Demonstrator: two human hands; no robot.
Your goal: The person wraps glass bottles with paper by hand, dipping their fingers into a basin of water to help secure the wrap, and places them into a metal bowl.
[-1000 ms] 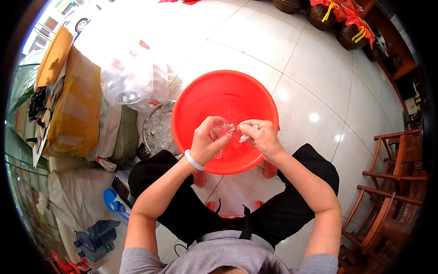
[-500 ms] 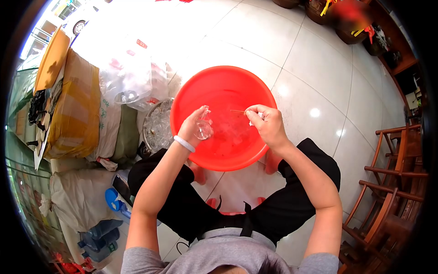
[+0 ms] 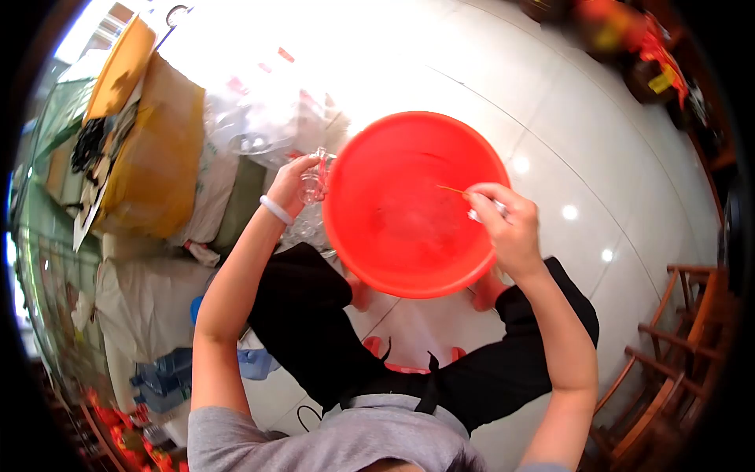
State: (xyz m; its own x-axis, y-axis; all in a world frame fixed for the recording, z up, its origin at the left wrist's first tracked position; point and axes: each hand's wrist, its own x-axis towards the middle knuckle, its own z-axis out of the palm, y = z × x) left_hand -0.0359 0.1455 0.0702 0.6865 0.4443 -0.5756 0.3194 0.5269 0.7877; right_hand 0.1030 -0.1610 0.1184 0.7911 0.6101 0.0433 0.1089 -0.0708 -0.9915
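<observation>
A small clear glass bottle (image 3: 312, 187) is in my left hand (image 3: 292, 185), the fingers closed around it. That hand is at the left rim of a large red plastic basin (image 3: 346, 248), near a pile of clear glassware (image 3: 308, 228) mostly hidden behind my arm. Over the basin's right side, my right hand (image 3: 510, 224) pinches a thin brown stick (image 3: 451, 189) that points left. Something small and white (image 3: 473, 215) shows under its fingers; I cannot tell what it is. The basin holds shallow, slightly cloudy water.
On the left stand a taped cardboard box (image 3: 161, 157), clear plastic bags (image 3: 263, 118) and white sacks (image 3: 145, 295). Blue plastic bottles (image 3: 165, 381) lie lower left. Wooden chairs (image 3: 668, 377) are at right, dark jars (image 3: 649, 82) at the upper right. My feet flank the basin.
My left hand has moved left with the glass bottle, from over the basin to its left rim. My right hand still holds the stick over the basin. The view has shifted and turned.
</observation>
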